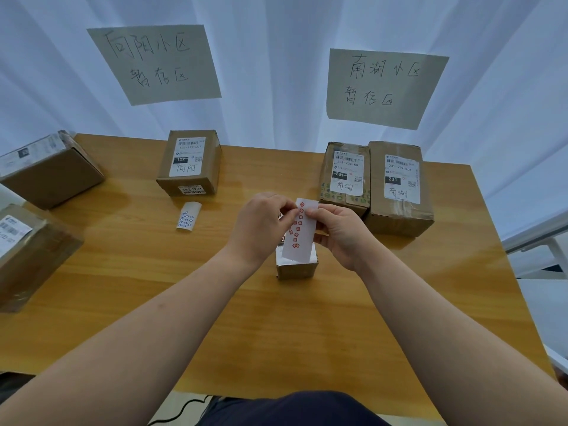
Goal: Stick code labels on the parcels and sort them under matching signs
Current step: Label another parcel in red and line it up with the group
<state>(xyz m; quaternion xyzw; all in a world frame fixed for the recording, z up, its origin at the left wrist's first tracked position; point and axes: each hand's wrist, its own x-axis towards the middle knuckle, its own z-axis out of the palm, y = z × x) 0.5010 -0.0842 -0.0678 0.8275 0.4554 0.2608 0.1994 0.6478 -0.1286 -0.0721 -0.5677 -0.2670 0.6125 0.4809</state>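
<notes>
Pinching the red sticker sheet [302, 238], the left hand [261, 229] and right hand [341, 235] curl on its sides. It hangs above the small parcel [296, 269].

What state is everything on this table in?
Red sticker sheet, pinched by left hand and right hand.
Blue sticker sheet, lying curled on the table.
Small parcel, on the table under the hands, partly hidden.
122 parcel, closed, under the left sign.
Two 231 parcels, closed, side by side under the right sign.
Two parcels at the left edge, closed, under no sign.
</notes>
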